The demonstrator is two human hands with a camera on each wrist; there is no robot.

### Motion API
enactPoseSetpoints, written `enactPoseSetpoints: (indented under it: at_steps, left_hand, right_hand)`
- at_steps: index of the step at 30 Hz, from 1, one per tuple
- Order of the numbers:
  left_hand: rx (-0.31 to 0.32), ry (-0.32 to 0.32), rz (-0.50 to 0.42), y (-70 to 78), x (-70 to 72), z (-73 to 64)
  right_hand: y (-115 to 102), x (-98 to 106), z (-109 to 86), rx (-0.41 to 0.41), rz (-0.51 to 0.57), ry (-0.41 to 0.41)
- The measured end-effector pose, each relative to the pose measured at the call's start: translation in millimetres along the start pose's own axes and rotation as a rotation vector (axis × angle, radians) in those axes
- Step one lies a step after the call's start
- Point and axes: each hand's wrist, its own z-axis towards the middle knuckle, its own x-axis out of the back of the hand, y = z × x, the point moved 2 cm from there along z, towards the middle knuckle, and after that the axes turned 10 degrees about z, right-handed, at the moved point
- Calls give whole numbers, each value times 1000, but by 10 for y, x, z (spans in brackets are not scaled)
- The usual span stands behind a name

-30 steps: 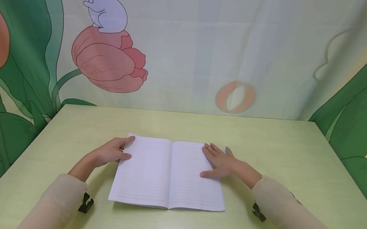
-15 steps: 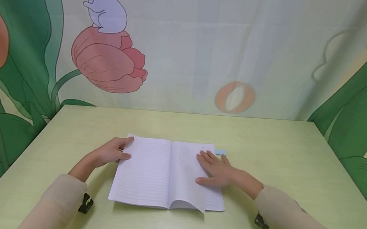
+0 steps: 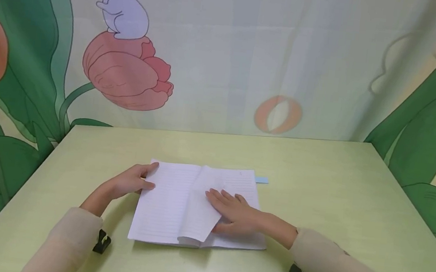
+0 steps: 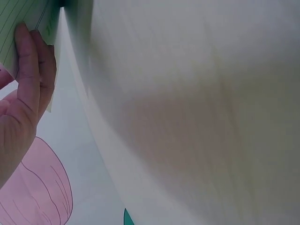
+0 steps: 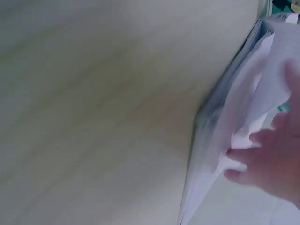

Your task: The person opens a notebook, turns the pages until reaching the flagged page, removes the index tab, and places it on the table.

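An open notebook (image 3: 166,202) with lined white pages lies on the table in the head view. My left hand (image 3: 130,183) grips its left edge, with the thumb over the page. In the left wrist view, fingers (image 4: 29,70) of that hand lie against the notebook's (image 4: 28,14) underside. Flat and with fingers extended, my right hand (image 3: 238,214) rests over the right half. Its fingers touch a loose page (image 3: 197,216), which stands lifted and curled across the centre fold. The right wrist view shows this hand (image 5: 274,159) blurred beside the raised paper (image 5: 276,70).
A pale blue tab (image 3: 262,180) sticks out past the notebook's upper right edge. Around it spreads the light wooden table (image 3: 317,187). Behind hangs a curtain (image 3: 218,64) printed with tulips and a white animal. Small black clips (image 3: 102,241) show under both sleeves.
My right hand has slid left and slightly toward me, sweeping a page from the right half up to the centre fold. The blue tab has come into sight. My left hand stays in place.
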Motion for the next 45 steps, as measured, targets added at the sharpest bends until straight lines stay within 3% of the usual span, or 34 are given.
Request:
enactPoseSetpoints:
  at_steps: [4, 6, 9, 12, 15, 17, 19, 23, 26, 30, 34, 36, 40, 45]
  left_hand:
    - [-4, -2, 3, 3, -2, 9]
    - [-10, 1, 1, 9, -4, 15]
    - [-13, 5, 8, 17, 0, 21]
    - [-8, 9, 11, 17, 7, 23]
    - [1, 6, 4, -1, 14, 11]
    - [14, -1, -15, -8, 12, -1]
    - [43, 0, -49, -8, 7, -11]
    - [69, 3, -130, 19, 0, -12]
    - [69, 3, -174, 39, 1, -6]
    - [50, 24, -129, 35, 9, 4]
    - [-9, 59, -56, 13, 11, 17]
    - [-29, 65, -63, 2, 6, 25]
    - [-32, 62, -49, -6, -3, 32]
    - [-30, 53, -7, 4, -8, 39]
  right_hand:
    - [-29, 32, 62, 28, -165, 121]
    - [-17, 94, 71, 25, -221, 226]
    - [31, 206, 71, -21, -221, 412]
    - [53, 294, 78, -73, -76, 576]
    - [-13, 301, 121, -72, 145, 635]
    - [-114, 255, 161, -39, 274, 576]
    - [-224, 175, 204, -13, 341, 456]
    - [-394, 8, 267, 31, 356, 192]
    - [-453, -65, 298, 48, 319, 91]
    - [-477, -97, 318, 45, 256, 15]
    - [-445, -75, 309, 33, 210, -77]
    - [-392, -37, 284, 41, 189, -98]
    - [-199, 58, 220, 42, 127, -81]
    - [110, 186, 136, -40, 19, -37]
